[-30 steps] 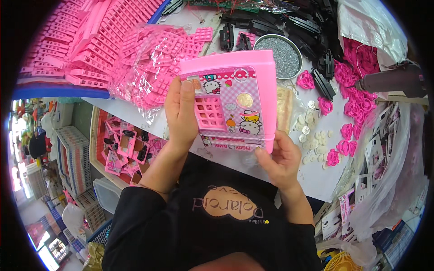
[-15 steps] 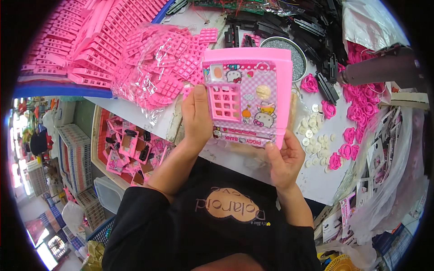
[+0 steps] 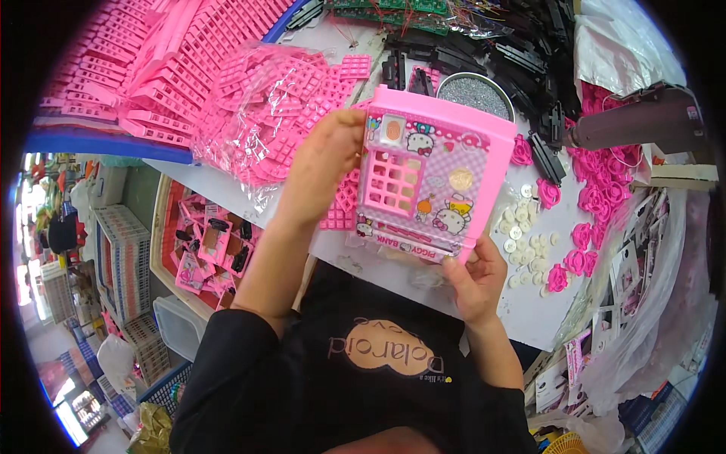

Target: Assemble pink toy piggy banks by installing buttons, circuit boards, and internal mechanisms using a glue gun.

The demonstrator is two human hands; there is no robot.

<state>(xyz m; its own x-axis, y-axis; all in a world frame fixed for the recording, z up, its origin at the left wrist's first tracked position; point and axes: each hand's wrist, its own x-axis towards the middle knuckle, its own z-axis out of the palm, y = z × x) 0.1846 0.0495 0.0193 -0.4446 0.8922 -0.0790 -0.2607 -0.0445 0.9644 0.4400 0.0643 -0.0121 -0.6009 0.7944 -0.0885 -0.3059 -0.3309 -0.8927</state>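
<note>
Compared with the frame one second ago, the pink toy box (image 3: 431, 178) sits further right and higher over the white table (image 3: 529, 318), tilted more to the right, and the left hand (image 3: 321, 170) has shifted up along its left edge. The box is a flat, rectangular pink plastic housing with a checkered cartoon sticker on its face, a raised pink keypad grid at centre-left, a round gold coin mark and a small oval at the upper left. The left hand grips the upper left edge, fingers curled closed around it. The right hand (image 3: 476, 284) supports the lower right corner from beneath, fingers (image 3: 454, 266) bent against the bottom edge. The box is held above the table, just in front of the round tin of grey glitter (image 3: 473, 92) and beside the bag of pink grids (image 3: 272, 113).
</note>
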